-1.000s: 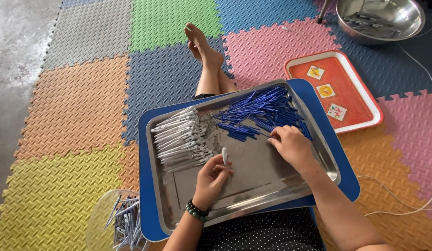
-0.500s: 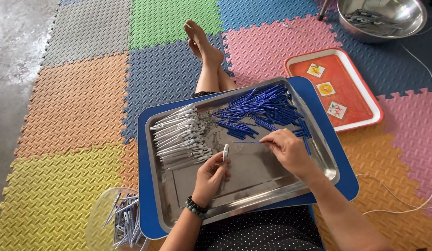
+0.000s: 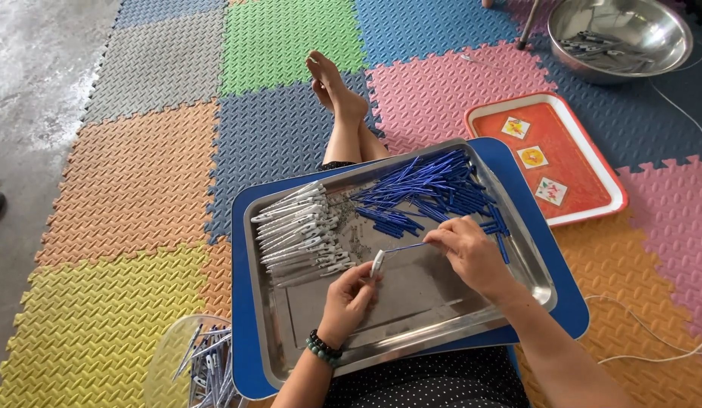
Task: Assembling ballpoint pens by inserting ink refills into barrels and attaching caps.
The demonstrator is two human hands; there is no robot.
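Forearms cropped, left hand (image 3: 349,296) perhaps pinching cap (image 3: 376,264)

Colourful foam floor mats (image 3: 139,174) carry an orange tray (image 3: 551,155) and steel bowl (image 3: 653,34).

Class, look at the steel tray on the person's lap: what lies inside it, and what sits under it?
Inside the steel tray: a pile of blue tubes, a row of clear barrels and small loose parts. Under it, a blue tray; only its border shows, the rest is covered.
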